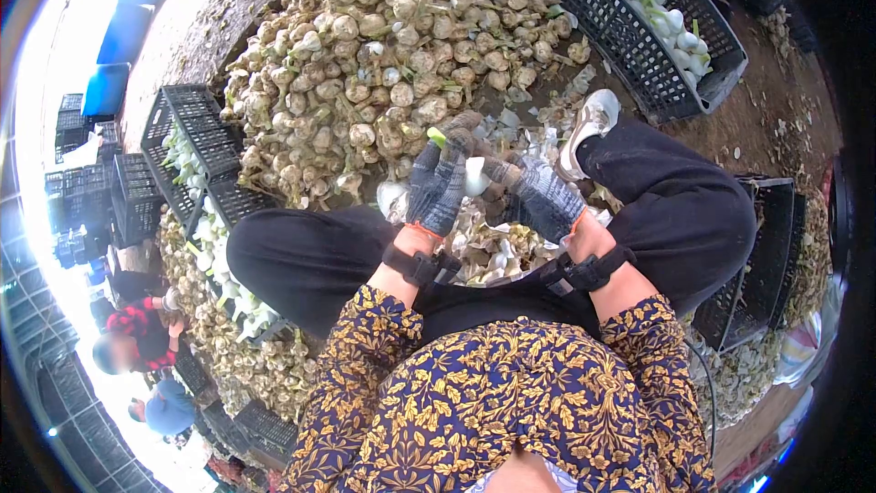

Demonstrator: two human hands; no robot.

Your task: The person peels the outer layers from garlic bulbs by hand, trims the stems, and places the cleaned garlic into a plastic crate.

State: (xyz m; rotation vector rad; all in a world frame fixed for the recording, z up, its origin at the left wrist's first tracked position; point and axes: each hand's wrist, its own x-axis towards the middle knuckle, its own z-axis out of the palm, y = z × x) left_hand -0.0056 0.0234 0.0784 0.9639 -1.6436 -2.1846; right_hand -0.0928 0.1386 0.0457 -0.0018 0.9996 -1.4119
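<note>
My left hand (436, 184), in a grey knit glove with dark, dirty fingertips, is closed around a peeled white garlic bulb (475, 177). A short green stem (436, 137) pokes out above its fingers. My right hand (540, 196), gloved alike, presses its curled fingers against the bulb's right side; its palm is hidden. Just left of my left hand lies another pale bulb (392, 198). Loose papery skins (497, 251) cover the ground beneath both hands, between my legs.
A big heap of unpeeled garlic (383, 55) rises in front. Black crates with peeled bulbs stand at the front right (630, 55) and left (196, 141). Another black crate (753, 265) is by my right knee. At far left a person in red plaid (141, 333) sits among more garlic.
</note>
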